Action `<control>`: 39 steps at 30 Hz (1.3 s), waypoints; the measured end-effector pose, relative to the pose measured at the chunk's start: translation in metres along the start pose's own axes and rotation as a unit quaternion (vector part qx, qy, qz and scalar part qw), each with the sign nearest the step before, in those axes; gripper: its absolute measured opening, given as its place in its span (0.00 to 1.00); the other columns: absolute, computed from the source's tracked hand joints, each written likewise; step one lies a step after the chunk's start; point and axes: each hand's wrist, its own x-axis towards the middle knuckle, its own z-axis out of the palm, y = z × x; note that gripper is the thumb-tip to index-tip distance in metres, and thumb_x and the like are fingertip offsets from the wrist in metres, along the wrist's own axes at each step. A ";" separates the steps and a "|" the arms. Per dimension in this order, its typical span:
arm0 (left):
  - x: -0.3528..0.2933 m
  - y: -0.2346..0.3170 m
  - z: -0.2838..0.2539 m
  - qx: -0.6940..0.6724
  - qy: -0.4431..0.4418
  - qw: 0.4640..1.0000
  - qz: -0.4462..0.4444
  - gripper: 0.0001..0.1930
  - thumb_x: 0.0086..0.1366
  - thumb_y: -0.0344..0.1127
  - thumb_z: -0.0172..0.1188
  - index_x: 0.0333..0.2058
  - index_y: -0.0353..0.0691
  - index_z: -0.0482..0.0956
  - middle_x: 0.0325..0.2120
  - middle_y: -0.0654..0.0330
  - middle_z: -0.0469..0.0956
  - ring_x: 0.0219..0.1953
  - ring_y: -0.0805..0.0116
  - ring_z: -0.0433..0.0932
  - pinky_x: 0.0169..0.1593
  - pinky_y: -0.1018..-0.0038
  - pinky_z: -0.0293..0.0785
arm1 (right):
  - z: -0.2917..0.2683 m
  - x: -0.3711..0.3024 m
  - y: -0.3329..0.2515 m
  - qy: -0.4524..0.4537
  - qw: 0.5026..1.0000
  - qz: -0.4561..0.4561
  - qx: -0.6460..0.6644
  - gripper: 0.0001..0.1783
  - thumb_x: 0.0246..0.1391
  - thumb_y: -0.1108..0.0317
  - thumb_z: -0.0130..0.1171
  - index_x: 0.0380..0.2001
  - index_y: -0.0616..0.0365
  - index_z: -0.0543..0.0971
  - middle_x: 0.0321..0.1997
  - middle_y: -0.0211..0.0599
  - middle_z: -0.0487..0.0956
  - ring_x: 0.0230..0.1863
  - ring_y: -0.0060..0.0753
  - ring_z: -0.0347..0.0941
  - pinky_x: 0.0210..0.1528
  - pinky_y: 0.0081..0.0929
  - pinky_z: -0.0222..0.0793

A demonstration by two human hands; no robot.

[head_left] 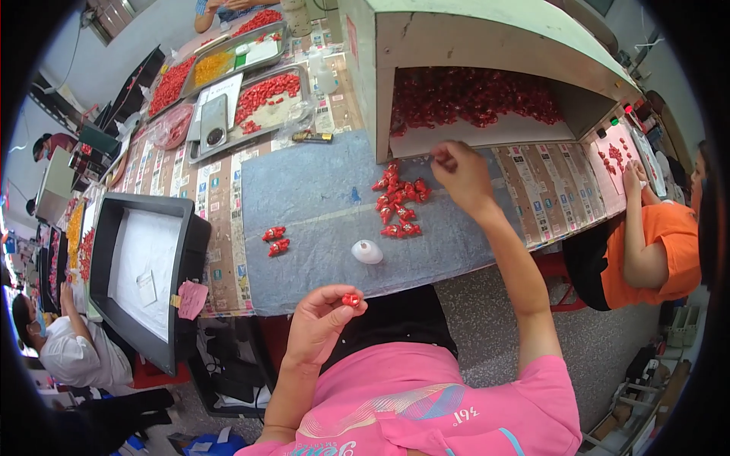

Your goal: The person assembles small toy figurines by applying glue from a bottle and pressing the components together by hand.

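My left hand (323,323) is raised near the table's front edge. Its thumb and fingertips pinch a small red plastic piece (351,300) with a whitish spot on it. At the mouth of the box (608,140), my right hand (462,173) has its fingers curled together; what they hold, if anything, cannot be made out. A cluster of small red figures (395,199) lies on the blue cloth (312,197) just left of that hand. Two more red figures (276,240) rest further left. Between my hands a white egg-shaped squeeze bottle (367,251) lies on the cloth.
Inside the box, red pieces (471,99) are heaped. A black tray (179,220) lined with white stands left. Metal trays (304,83) of red and yellow parts, a phone (214,121) and a small clear bottle (327,78) sit behind. A co-worker in orange (658,251) sits right.
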 end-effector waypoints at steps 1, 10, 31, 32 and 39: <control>0.000 -0.001 0.002 0.004 0.006 1.000 -0.007 0.14 0.56 0.21 0.60 0.43 0.33 0.75 0.39 0.53 0.77 0.41 0.64 0.78 0.48 0.69 0.76 | -0.004 -0.015 -0.013 -0.008 1.000 0.001 0.001 0.09 0.44 0.74 0.59 0.33 0.61 0.78 0.32 0.41 0.78 0.31 0.35 0.77 0.35 0.28 0.73; 0.009 -0.007 0.011 0.020 -0.016 0.999 -0.030 0.14 0.56 0.22 0.61 0.43 0.33 0.75 0.40 0.53 0.77 0.41 0.64 0.78 0.49 0.68 0.76 | -0.011 -0.107 -0.056 -0.025 0.999 -0.039 0.028 0.11 0.47 0.77 0.61 0.37 0.62 0.79 0.35 0.37 0.77 0.33 0.24 0.75 0.35 0.20 0.71; 0.012 -0.016 0.014 0.095 -0.037 0.994 0.034 0.11 0.54 0.16 0.60 0.36 0.34 0.76 0.39 0.56 0.74 0.43 0.70 0.75 0.49 0.75 0.73 | -0.005 -0.150 -0.104 -0.156 0.945 0.087 0.275 0.10 0.43 0.80 0.65 0.33 0.64 0.80 0.33 0.38 0.78 0.32 0.22 0.76 0.34 0.16 0.72; 0.012 -0.017 0.013 0.101 -0.037 0.993 0.039 0.11 0.54 0.16 0.60 0.35 0.34 0.76 0.39 0.56 0.74 0.43 0.70 0.75 0.49 0.75 0.73 | -0.005 -0.150 -0.104 -0.153 0.946 0.086 0.274 0.10 0.43 0.80 0.65 0.32 0.64 0.81 0.32 0.38 0.79 0.31 0.21 0.76 0.33 0.15 0.71; 0.015 -0.019 0.012 0.122 -0.054 0.989 0.066 0.11 0.53 0.15 0.60 0.36 0.33 0.77 0.40 0.56 0.73 0.43 0.69 0.75 0.48 0.75 0.73 | -0.002 -0.152 -0.104 -0.148 0.953 0.063 0.257 0.09 0.42 0.80 0.66 0.31 0.63 0.82 0.31 0.37 0.79 0.30 0.21 0.75 0.32 0.16 0.71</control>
